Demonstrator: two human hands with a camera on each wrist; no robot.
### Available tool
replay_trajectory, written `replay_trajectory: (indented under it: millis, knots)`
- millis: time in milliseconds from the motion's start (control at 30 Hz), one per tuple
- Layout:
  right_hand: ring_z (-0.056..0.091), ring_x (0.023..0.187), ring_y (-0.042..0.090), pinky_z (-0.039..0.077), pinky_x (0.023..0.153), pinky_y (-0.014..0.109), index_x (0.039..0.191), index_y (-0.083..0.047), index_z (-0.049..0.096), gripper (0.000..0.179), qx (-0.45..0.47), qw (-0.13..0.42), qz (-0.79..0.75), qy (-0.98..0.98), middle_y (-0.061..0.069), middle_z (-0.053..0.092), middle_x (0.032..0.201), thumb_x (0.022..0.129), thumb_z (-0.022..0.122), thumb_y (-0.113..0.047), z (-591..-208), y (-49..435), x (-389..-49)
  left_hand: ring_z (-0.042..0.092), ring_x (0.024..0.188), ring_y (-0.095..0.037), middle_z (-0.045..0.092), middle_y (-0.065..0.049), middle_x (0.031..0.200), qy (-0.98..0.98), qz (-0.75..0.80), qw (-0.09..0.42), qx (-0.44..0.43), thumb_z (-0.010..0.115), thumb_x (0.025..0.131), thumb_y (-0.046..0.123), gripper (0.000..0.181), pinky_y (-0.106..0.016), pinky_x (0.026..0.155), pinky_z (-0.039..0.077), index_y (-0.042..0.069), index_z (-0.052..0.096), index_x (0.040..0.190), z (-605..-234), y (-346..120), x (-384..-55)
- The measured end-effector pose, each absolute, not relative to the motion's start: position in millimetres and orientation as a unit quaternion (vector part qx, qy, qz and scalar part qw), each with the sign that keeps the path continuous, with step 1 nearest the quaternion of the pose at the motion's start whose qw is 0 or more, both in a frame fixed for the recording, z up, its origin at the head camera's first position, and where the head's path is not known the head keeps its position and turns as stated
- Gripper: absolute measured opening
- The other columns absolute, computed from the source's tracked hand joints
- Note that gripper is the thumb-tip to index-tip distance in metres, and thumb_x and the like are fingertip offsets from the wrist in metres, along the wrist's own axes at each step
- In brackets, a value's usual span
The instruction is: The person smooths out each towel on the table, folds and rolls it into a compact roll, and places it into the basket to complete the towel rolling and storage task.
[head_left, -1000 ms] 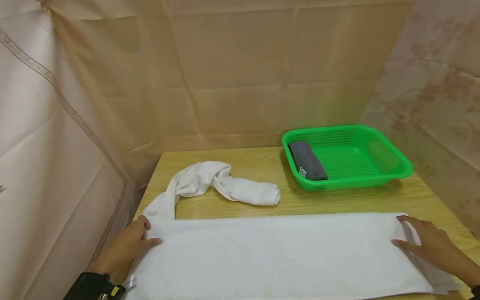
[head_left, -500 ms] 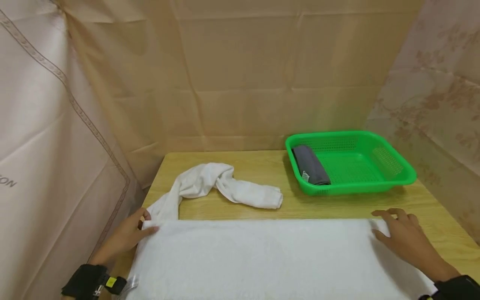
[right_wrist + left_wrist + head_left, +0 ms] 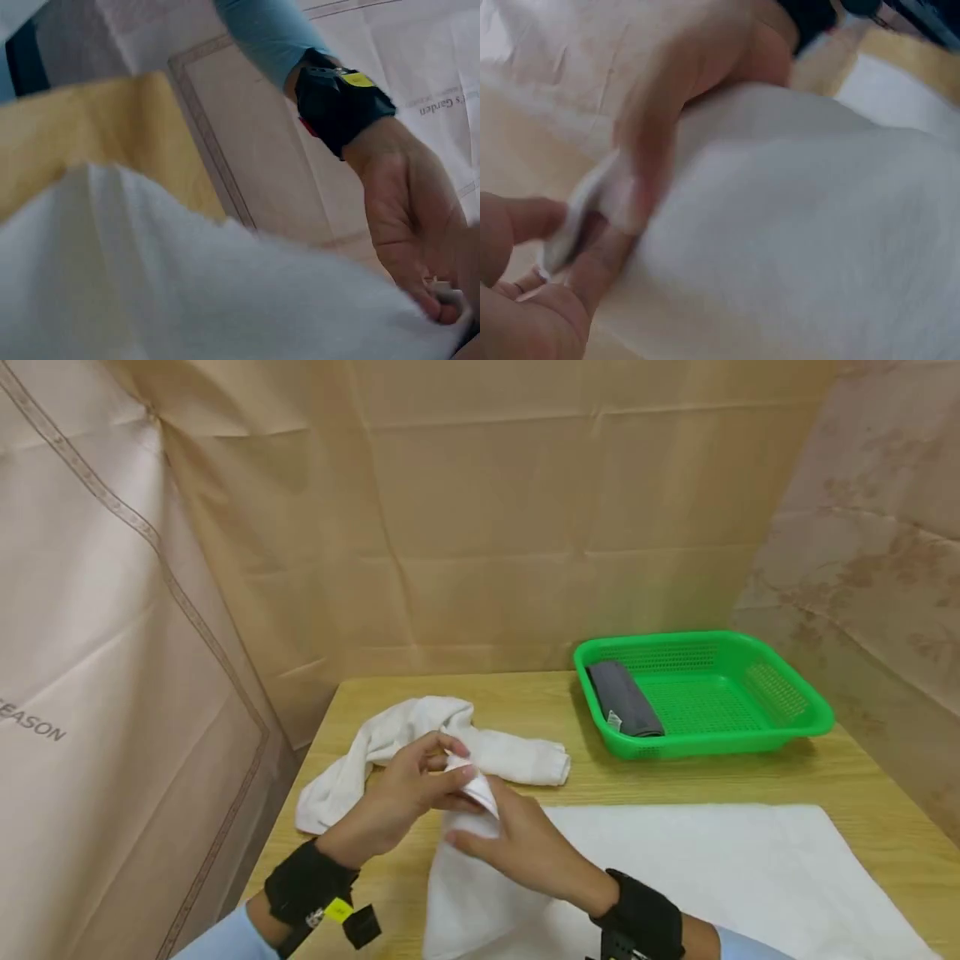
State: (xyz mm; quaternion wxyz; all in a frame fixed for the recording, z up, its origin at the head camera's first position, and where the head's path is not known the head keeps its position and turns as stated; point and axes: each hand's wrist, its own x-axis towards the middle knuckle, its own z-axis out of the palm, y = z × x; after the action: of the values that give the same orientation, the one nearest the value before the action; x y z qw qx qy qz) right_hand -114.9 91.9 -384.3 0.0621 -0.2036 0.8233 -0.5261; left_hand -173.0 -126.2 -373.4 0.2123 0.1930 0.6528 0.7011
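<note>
A white towel point(image 3: 712, 860) lies folded on the table, its left part lifted toward both hands. My left hand point(image 3: 397, 797) pinches the raised corner between thumb and fingers; in the right wrist view the left hand point(image 3: 412, 214) grips the tip of the towel point(image 3: 247, 292). Close beside it, my right hand point(image 3: 528, 843) holds the same raised edge, thumb on the near side and fingers mostly hidden. Blurred in the left wrist view, the right hand's thumb presses the towel point(image 3: 795, 210). Behind the hands, a second white towel point(image 3: 517, 756) lies bunched and twisted.
A green basket point(image 3: 705, 743) stands at the table's back right, with a rolled grey towel point(image 3: 624, 697) along its left side. Wooden table surface point(image 3: 465, 689) shows behind the towels. Fabric sheets point(image 3: 480, 527) hang close around the back and both sides.
From the towel's far right corner, my right hand has swept left to meet the left hand. The left hand has moved right and up, and the towel's left end is now raised and folded.
</note>
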Motion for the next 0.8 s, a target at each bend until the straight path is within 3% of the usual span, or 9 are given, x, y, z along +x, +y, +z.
replay_trajectory:
  millis: [133, 200, 267, 333, 400, 500, 633, 733, 800]
  knots:
    - [0.06, 0.083, 0.015, 0.049, 0.07, 0.029, 0.117, -0.008, 0.068, 0.018, -0.169, -0.006, -0.528, 0.832, 0.003, 0.068, 0.097, 0.103, 0.064, -0.019, -368.6, 111.5, -117.4, 0.06, 0.105, -0.021, 0.057, -0.013, 0.119, 0.745, 0.577, 0.133, 0.307, 0.068, 0.09, 0.062, 0.074, -0.042, 0.092, 0.051, 0.01, 0.051, 0.14, -393.9, -106.6, -198.4]
    - [0.06, 0.084, 0.016, 0.05, 0.071, 0.03, 0.119, -0.005, 0.068, 0.021, -0.148, 0.008, -0.559, 0.816, 0.006, 0.066, 0.096, 0.105, 0.061, -0.019, -353.6, 132.2, -113.1, 0.054, 0.111, -0.014, 0.057, -0.003, 0.126, 0.772, 0.495, 0.14, 0.372, 0.063, 0.083, 0.074, 0.087, -0.04, 0.095, 0.048, 0.012, 0.053, 0.143, -413.8, -102.6, -212.5]
    - [0.06, 0.088, 0.017, 0.052, 0.074, 0.031, 0.125, -0.003, 0.066, 0.026, -0.126, 0.014, -0.586, 0.8, 0.007, 0.064, 0.101, 0.107, 0.057, -0.02, -336.8, 156.3, -106.0, 0.054, 0.113, -0.008, 0.06, 0.005, 0.126, 0.762, 0.44, 0.195, 0.434, 0.065, 0.084, 0.071, 0.081, -0.035, 0.098, 0.047, 0.011, 0.058, 0.137, -435.0, -97.6, -224.1]
    - [0.063, 0.088, 0.019, 0.055, 0.073, 0.034, 0.136, -0.002, 0.06, 0.034, -0.101, 0.027, -0.606, 0.788, 0.01, 0.064, 0.104, 0.109, 0.054, -0.023, -321.2, 185.2, -98.4, 0.057, 0.097, -0.002, 0.064, 0.012, 0.108, 0.749, 0.404, 0.253, 0.46, 0.074, 0.087, 0.057, 0.058, -0.026, 0.087, 0.049, 0.012, 0.067, 0.123, -450.7, -93.3, -230.2]
    - [0.065, 0.084, 0.021, 0.057, 0.069, 0.038, 0.143, -0.003, 0.054, 0.041, -0.073, 0.039, -0.603, 0.794, 0.011, 0.066, 0.102, 0.11, 0.051, -0.027, -310.9, 218.9, -94.5, 0.056, 0.081, -0.001, 0.063, 0.014, 0.091, 0.746, 0.387, 0.281, 0.463, 0.081, 0.088, 0.041, 0.036, -0.022, 0.073, 0.048, 0.013, 0.071, 0.108, -461.9, -88.7, -233.7]
    - [0.068, 0.074, 0.027, 0.058, 0.061, 0.046, 0.149, -0.002, 0.044, 0.051, -0.022, 0.077, -0.563, 0.822, 0.014, 0.065, 0.096, 0.111, 0.047, -0.036, -312.0, 275.8, -95.1, 0.056, 0.078, -0.001, 0.063, 0.015, 0.089, 0.758, 0.372, 0.274, 0.459, 0.082, 0.089, 0.034, 0.026, -0.021, 0.069, 0.046, 0.019, 0.071, 0.107, -469.7, -83.7, -235.7]
    - [0.065, 0.073, 0.027, 0.056, 0.061, 0.044, 0.151, 0.004, 0.04, 0.062, 0.019, 0.098, -0.454, 0.885, 0.016, 0.063, 0.099, 0.11, 0.045, -0.043, -348.0, 340.3, -111.0, 0.057, 0.09, -0.004, 0.061, 0.013, 0.099, 0.774, 0.35, 0.244, 0.467, 0.074, 0.093, 0.049, 0.029, -0.024, 0.078, 0.047, 0.029, 0.065, 0.111, -475.0, -73.8, -236.5]
    - [0.063, 0.078, 0.023, 0.053, 0.063, 0.037, 0.15, 0.009, 0.041, 0.069, 0.024, 0.084, -0.359, 0.929, 0.019, 0.065, 0.107, 0.11, 0.044, -0.047, -387.2, 377.8, -126.5, 0.051, 0.086, -0.006, 0.054, 0.011, 0.093, 0.773, 0.355, 0.225, 0.476, 0.071, 0.094, 0.054, 0.029, -0.024, 0.073, 0.043, 0.028, 0.061, 0.102, -478.2, -65.4, -234.4]
    - [0.063, 0.085, 0.024, 0.052, 0.067, 0.037, 0.149, 0.013, 0.041, 0.072, 0.029, 0.079, -0.314, 0.946, 0.024, 0.065, 0.115, 0.11, 0.042, -0.048, -410.5, 398.2, -133.3, 0.056, 0.091, -0.007, 0.059, 0.011, 0.096, 0.751, 0.395, 0.245, 0.47, 0.073, 0.095, 0.046, 0.025, -0.025, 0.078, 0.046, 0.025, 0.062, 0.104, -480.8, -60.8, -231.0]
